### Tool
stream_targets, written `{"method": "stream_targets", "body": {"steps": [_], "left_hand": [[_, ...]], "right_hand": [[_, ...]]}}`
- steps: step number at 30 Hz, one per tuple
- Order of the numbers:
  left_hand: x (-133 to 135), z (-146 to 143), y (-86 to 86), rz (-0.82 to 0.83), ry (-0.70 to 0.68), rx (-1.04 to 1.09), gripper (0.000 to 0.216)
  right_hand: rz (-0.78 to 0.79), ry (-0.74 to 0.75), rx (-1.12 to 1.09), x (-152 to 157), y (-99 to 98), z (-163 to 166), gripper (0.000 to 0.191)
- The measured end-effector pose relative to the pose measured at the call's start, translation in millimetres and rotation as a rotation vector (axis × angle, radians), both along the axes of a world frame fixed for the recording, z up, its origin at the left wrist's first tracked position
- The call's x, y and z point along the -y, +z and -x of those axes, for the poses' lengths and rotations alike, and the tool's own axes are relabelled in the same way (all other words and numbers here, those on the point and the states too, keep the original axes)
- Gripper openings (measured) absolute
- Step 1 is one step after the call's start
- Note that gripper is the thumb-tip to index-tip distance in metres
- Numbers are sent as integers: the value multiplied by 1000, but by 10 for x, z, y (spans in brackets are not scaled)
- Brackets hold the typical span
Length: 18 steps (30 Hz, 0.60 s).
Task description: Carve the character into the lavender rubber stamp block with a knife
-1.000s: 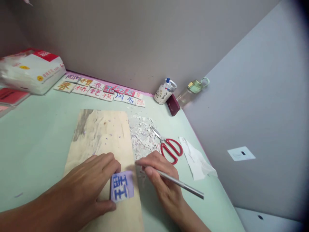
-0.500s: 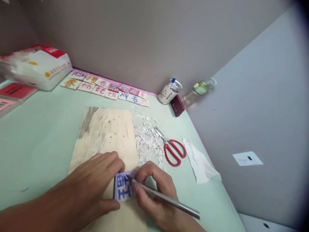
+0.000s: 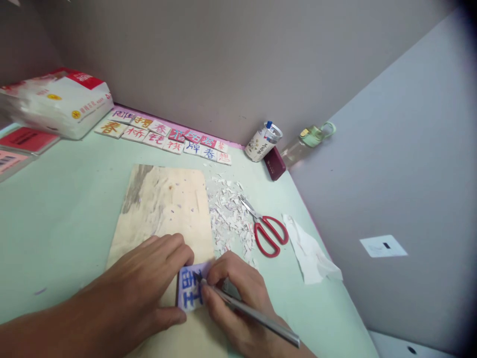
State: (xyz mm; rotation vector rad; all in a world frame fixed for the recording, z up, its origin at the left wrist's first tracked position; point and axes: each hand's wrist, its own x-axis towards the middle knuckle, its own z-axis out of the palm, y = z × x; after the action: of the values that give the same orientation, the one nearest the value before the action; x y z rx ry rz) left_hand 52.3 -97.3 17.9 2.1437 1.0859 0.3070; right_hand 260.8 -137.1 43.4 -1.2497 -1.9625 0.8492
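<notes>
A small flat purple block [image 3: 189,297] with a blue written character lies on the wooden board [image 3: 179,194]. Its left edge is gripped between the thumb and fingers of my left hand [image 3: 156,278], which rests on the board. In my right hand [image 3: 238,293] is a craft knife [image 3: 257,314] with a slim metal handle, held like a pen. The dark blade points up and left, its tip at the character's strokes; whether it cuts in cannot be made out. My right fingers cover part of the block's right side.
White shavings [image 3: 229,214] lie right of the board, beside red-handled scissors [image 3: 266,228] and a crumpled tissue [image 3: 307,253]. Several character tiles [image 3: 162,134] line the back. A can [image 3: 263,141], a dark red box [image 3: 275,164], a bottle [image 3: 307,139] and a tissue pack [image 3: 74,104] stand near the walls.
My right hand and the craft knife have shifted slightly left over the block, the handle's end dropping a little. My left hand keeps its grip on the block.
</notes>
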Motion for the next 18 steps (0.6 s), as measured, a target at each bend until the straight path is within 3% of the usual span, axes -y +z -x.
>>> {"method": "stream_targets", "body": {"steps": [10, 18], "left_hand": [[7, 4, -22, -10, 4, -3, 29], [-5, -8, -19, -38, -12, -22, 24]], "right_hand": [[-106, 37, 15, -1, -31, -5, 8], [-83, 72, 9, 10, -17, 8, 8]]}}
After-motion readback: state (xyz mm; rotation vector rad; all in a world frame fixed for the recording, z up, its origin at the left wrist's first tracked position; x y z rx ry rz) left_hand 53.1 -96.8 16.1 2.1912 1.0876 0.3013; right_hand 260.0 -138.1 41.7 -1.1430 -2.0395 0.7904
